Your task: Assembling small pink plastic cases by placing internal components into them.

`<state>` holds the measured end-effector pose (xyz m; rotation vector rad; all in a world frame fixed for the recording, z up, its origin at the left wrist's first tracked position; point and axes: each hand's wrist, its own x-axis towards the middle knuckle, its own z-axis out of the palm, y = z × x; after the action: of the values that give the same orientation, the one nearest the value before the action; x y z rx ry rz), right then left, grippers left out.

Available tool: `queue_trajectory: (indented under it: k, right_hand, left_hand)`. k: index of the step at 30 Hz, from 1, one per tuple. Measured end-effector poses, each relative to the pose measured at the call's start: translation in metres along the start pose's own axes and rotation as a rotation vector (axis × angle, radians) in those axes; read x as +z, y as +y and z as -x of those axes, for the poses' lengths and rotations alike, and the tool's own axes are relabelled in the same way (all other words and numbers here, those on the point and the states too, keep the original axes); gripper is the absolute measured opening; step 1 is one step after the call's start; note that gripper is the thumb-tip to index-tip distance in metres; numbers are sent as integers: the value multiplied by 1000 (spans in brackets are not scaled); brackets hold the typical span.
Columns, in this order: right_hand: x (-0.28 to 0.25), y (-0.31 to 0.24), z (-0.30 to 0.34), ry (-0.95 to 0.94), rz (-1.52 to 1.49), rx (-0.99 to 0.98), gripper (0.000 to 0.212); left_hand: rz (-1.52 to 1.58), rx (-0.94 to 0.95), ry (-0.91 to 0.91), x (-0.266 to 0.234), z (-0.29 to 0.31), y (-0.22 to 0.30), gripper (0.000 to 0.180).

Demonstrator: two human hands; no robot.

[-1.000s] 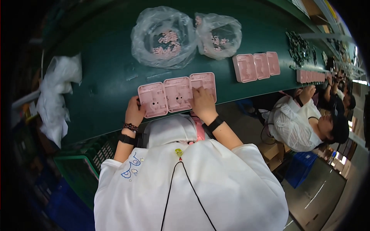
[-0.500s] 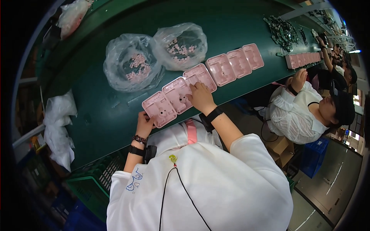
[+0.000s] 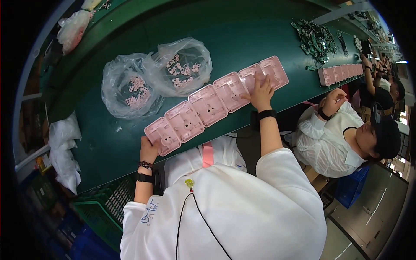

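Several pink plastic shells (image 3: 208, 106), shaped like shallow open boxes, lie edge to edge in a slanting row along the near side of the green table. My left hand (image 3: 149, 150) grips the outer edge of the leftmost shell (image 3: 163, 137), its thumb by the rim. Spread fingers of my right hand (image 3: 261, 96) rest over the second shell from the right (image 3: 246, 77), holding nothing. The rightmost shell (image 3: 274, 71) lies just beyond those fingers. Moulded ribs and small dark round spots show inside some of the shells.
Two clear plastic bags (image 3: 112, 93) with small pink parts stand open behind the row. Dark green parts (image 3: 313, 41) are heaped at the far right, near another row of pink shells (image 3: 341, 74). A co-worker (image 3: 336, 138) sits to my right. A green crate (image 3: 102, 212) stands lower left.
My right hand has moved rightward along the row, from the shells near its middle to the second from the right, and its fingers have spread. My left hand stays at the leftmost shell.
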<state>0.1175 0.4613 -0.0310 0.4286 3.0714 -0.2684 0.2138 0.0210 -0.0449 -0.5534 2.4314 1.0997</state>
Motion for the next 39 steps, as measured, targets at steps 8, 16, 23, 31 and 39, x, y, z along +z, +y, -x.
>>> queue_trajectory:
  k: [8,16,23,31,39]
  right_hand:
    - [2,2,-14,19,-125,31,97]
    - [-1,49,-145,58,-66,94,95]
    - [-9,84,-254,-12,20,247,96]
    - [-32,58,-220,468,70,81,72]
    - [-18,-123,46,-111,-412,-764,21]
  left_hand:
    - [-102,-46,64,-4,3,14,35]
    - [-30,-115,73,1,6,-4,30]
    - [-143,-165,61,-5,15,26,27]
    - [-193,-116,70,-7,18,36,27]
    - [-16,-79,0,-7,12,12,31]
